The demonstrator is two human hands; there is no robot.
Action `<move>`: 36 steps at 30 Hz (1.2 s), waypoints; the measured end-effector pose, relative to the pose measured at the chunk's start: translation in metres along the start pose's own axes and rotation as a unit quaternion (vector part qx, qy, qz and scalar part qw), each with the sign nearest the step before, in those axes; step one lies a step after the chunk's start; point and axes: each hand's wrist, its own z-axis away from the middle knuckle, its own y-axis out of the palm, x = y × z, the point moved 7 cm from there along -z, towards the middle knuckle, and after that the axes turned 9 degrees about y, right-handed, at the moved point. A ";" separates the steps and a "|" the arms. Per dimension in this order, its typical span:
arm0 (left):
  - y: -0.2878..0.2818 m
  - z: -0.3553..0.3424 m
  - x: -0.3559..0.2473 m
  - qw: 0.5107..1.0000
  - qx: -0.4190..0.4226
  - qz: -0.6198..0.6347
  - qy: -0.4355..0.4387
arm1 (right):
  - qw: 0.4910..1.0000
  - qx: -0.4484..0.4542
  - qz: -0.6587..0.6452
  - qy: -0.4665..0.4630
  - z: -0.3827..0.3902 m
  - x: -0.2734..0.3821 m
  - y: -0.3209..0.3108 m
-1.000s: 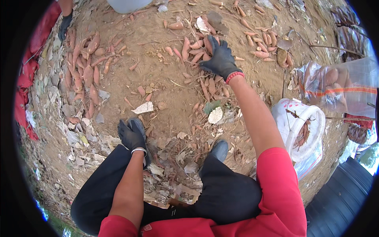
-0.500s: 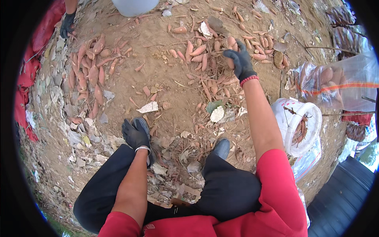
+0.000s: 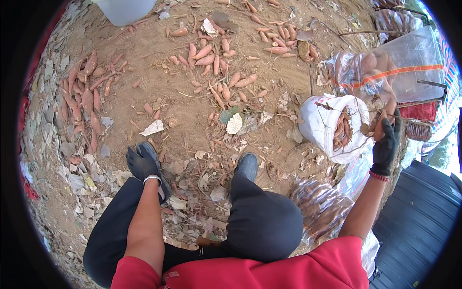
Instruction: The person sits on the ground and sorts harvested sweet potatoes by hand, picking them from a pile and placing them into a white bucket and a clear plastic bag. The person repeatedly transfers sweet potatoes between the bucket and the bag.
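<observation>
My right hand (image 3: 386,148), in a dark glove, is closed around sweet potatoes (image 3: 383,119) just beyond the right rim of a white bucket (image 3: 312,117). The bucket leans with its mouth toward that hand, and more sweet potatoes (image 3: 342,129) and dry stems lie in it. My left hand (image 3: 142,163), gloved too, rests by my left shoe (image 3: 162,179) with its fingers loosely stretched and nothing in them. Loose sweet potatoes (image 3: 206,59) are scattered on the soil ahead, and a heap of sweet potatoes (image 3: 86,98) lies at the left.
A clear plastic bag of sweet potatoes (image 3: 385,67) lies beyond the bucket at the right. Nearer me is another filled bag (image 3: 320,207). A pale tub (image 3: 126,10) stands at the far left. Dry leaves (image 3: 219,193) cover the ground around my shoes.
My right hand has moved right, from the scattered sweet potatoes to beyond the bucket's rim, with sweet potatoes in its grip. The view has swung right. My left hand stays by the shoe.
</observation>
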 end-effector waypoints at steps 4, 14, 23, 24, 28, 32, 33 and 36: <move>0.000 -0.002 -0.003 1.000 -0.018 -0.003 0.010 | 0.872 -0.105 0.424 -0.219 0.026 -0.014 0.021; -0.001 -0.002 -0.006 1.000 -0.003 0.010 0.006 | 0.854 0.350 0.378 -0.074 0.043 -0.104 0.376; -0.005 0.000 0.002 1.000 -0.015 -0.005 0.007 | 0.815 0.316 0.471 -0.119 0.082 -0.097 0.441; -0.005 0.000 0.002 1.000 -0.011 -0.006 0.003 | 0.830 0.314 0.447 -0.113 0.069 -0.103 0.435; -0.001 -0.001 -0.005 1.000 -0.016 -0.007 0.013 | 0.932 0.282 0.205 -0.104 0.034 -0.096 0.399; 0.009 0.000 0.000 0.999 -0.017 -0.012 0.034 | 0.966 0.236 -0.106 0.027 0.031 -0.056 0.301; 0.013 -0.002 0.004 0.999 -0.021 -0.007 0.034 | 0.952 0.222 -0.192 0.088 0.036 -0.037 0.271; 0.007 -0.004 0.017 0.998 -0.030 -0.045 0.018 | 0.993 0.067 -0.088 -0.031 0.044 0.003 0.166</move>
